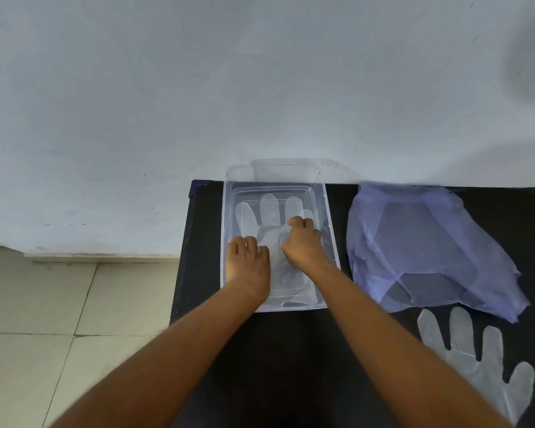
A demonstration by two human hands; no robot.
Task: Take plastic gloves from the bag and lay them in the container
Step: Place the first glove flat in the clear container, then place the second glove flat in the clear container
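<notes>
Both forearms reach forward from the bottom of the head view over a black table into a clear plastic container set near the table's far edge. Inside the container a translucent plastic glove lies flat, fingers pointing away toward the wall. The left hand rests palm down on the near left part of the glove, fingers loosely spread and gripping nothing. The right hand sits over the glove's palm area with fingers curled; whether it pinches the film or only presses on it cannot be told. The step in hand appears to be flattening the glove on the container floor. To do it well, anchor the cuff end with the left hand and stroke outward toward the fingertips with the right, since thin film of this kind probably creases and clings. A pale blue plastic bag lies to the right of the container, and a second plastic glove lies flat on the table just beside the bag's near edge, probably next to be placed.
</notes>
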